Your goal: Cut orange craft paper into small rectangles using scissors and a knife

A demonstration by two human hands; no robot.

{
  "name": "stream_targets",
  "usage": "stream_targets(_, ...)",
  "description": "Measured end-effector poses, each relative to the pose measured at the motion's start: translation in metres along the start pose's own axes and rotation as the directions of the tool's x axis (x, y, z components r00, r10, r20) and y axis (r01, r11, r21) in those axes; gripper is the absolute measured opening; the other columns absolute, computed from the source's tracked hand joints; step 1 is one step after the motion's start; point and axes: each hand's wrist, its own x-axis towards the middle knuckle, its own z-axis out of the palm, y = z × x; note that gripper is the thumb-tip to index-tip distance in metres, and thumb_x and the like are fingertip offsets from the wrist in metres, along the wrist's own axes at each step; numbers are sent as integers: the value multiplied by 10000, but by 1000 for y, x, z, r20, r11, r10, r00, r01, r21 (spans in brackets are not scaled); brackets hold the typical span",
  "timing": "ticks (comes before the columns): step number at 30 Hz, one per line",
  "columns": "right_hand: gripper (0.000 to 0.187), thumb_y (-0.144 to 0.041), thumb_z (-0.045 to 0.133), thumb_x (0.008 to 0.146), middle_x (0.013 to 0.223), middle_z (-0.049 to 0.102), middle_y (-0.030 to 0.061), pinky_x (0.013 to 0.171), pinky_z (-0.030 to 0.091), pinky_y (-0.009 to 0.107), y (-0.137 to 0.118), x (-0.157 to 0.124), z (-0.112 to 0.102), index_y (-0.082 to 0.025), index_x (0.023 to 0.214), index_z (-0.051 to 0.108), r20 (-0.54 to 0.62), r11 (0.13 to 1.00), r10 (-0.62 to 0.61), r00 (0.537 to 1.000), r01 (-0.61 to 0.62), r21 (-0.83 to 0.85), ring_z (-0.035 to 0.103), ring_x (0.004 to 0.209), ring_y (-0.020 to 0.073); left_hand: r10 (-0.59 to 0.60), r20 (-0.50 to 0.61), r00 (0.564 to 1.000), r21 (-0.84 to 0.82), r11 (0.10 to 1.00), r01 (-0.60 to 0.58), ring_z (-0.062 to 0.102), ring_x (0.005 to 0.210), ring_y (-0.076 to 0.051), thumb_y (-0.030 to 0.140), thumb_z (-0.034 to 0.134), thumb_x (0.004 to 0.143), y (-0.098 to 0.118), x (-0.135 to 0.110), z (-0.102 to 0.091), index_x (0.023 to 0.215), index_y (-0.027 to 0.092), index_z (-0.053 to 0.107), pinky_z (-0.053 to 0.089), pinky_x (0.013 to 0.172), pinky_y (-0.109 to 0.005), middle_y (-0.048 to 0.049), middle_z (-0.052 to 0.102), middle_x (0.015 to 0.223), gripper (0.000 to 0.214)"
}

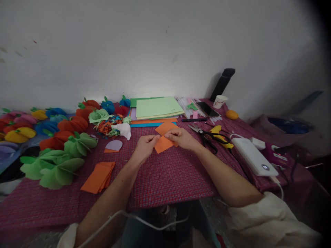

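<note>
A piece of orange paper (163, 146) is pinched between the fingertips of my left hand (145, 147) and my right hand (184, 138), over the middle of the table. Both hands are closed, thumbs nearly meeting at the paper's upper edge. Just behind them lies more orange paper (165, 127), partly hidden by my right hand. Left of my left hand, a purple rounded paper piece (113, 145) rests on an orange one. Closer to the front edge lies a loose stack of orange paper rectangles (98, 177).
Colourful paper pumpkins (55, 140) crowd the left side, beside crumpled paper scraps (110, 124). Stacked coloured sheets (157, 107) lie by the wall. To the right are scissors (207, 135), a yellow-handled tool (216, 129), a paper cup (219, 101) and a white power bank (254, 156).
</note>
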Motion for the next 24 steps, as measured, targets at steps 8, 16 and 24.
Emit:
stream_targets(8, 323, -436, 462, 780, 579, 431, -36, 487, 294, 195, -4, 0, 5, -142, 764, 596, -29, 999, 37, 999, -36, 30, 367, 516, 71, 220, -3, 975, 332, 920, -207, 353, 503, -97, 395, 480, 739, 0, -1, 0, 559, 152, 588, 236, 470, -215, 27, 402, 492, 322)
stream_targets(16, 252, -360, 479, 766, 589, 436, -28, 499, 291, 200, 1, 0, 7, -138, 671, 550, -27, 1000, 12, 1000, -12, 17, 371, 539, 74, 327, 59, 943, 466, 827, -316, 359, 498, -99, 367, 439, 778, -1, -3, 4, 597, 160, 616, 229, 490, -223, 21, 437, 511, 328)
stream_targets(24, 228, -350, 508, 745, 536, 431, -40, 448, 306, 194, 5, 1, -1, -147, 653, 551, -31, 990, 121, 992, -118, 75, 365, 459, 58, 169, 68, 983, 295, 938, -182, 338, 509, -95, 424, 468, 747, -11, 5, -1, 578, 146, 582, 230, 470, -210, 24, 414, 525, 345)
